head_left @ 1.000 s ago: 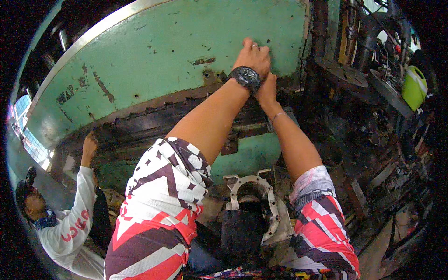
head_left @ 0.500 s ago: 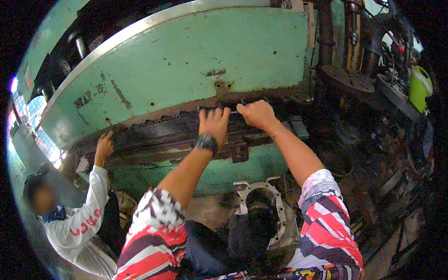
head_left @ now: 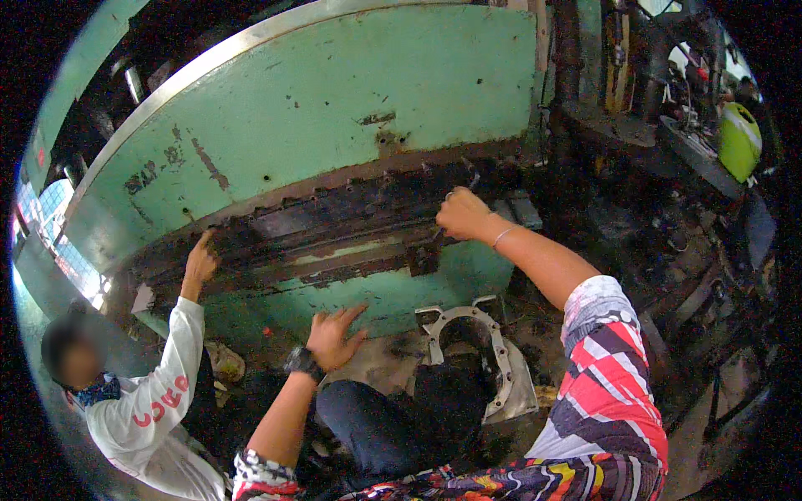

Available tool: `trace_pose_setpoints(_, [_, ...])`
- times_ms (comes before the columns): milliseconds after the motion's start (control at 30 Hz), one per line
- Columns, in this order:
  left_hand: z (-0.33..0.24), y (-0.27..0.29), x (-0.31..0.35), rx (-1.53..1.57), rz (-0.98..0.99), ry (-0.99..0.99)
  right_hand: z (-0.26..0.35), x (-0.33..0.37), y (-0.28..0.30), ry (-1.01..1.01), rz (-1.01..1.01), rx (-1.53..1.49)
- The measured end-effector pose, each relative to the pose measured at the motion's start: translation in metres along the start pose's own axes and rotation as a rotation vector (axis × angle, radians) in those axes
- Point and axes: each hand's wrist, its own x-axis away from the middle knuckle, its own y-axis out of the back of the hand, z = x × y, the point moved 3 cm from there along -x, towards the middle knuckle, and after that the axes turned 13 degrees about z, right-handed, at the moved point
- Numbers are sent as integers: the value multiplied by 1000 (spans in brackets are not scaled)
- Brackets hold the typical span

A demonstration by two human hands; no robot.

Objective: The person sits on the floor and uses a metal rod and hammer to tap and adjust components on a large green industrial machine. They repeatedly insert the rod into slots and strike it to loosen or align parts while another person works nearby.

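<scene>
My right hand (head_left: 462, 215) is closed in front of the right part of a long dark clamping bar (head_left: 342, 200). What looks like a thin metal tool (head_left: 474, 178) shows just above the fist, and its exact kind is hard to make out. Several bolts run along the bar's upper edge, below a large green machine plate (head_left: 351, 92). My left hand (head_left: 334, 338), with a dark watch at its wrist, is empty, fingers spread, in front of the lower green panel (head_left: 368, 309). At the left, a co-worker's hand (head_left: 200, 265) touches the bar.
A grey metal ring-shaped housing (head_left: 507, 380) lies near my knees. The co-worker in a white sleeve (head_left: 180, 359) crouches close on my left. At the right stand dark machine parts and a lime-green container (head_left: 740, 144) on a ledge.
My left hand has come off the bar and dropped down toward my knees, fingers spreading. My right hand has moved slightly down from the bolt row. The co-worker's hand remains at the bar.
</scene>
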Motion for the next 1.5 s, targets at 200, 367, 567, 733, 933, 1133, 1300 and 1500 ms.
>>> trace_pose_setpoints(200, [113,-99,114,582,48,374,1,-8,28,61,-37,-219])
trace_pose_setpoints(367, [114,-120,159,433,18,409,20,1,18,-96,-128,-440])
trace_pose_setpoints(567, [127,-150,200,280,-64,434,-97,62,6,-809,-1124,-1639])
trace_pose_setpoints(733, [115,-146,204,264,-17,472,-132,94,0,-733,-1572,-2159])
trace_pose_setpoints(933, [115,-140,209,248,-68,365,-146,87,7,-834,-1666,-2116])
trace_pose_setpoints(1133, [117,-140,210,255,-45,392,-165,89,2,-940,-1698,-2103])
trace_pose_setpoints(1300, [130,-153,219,196,33,398,-180,70,-10,-1148,-1464,-1712])
trace_pose_setpoints(1500, [123,-148,209,236,95,419,-175,50,10,-1191,-1249,-1065])
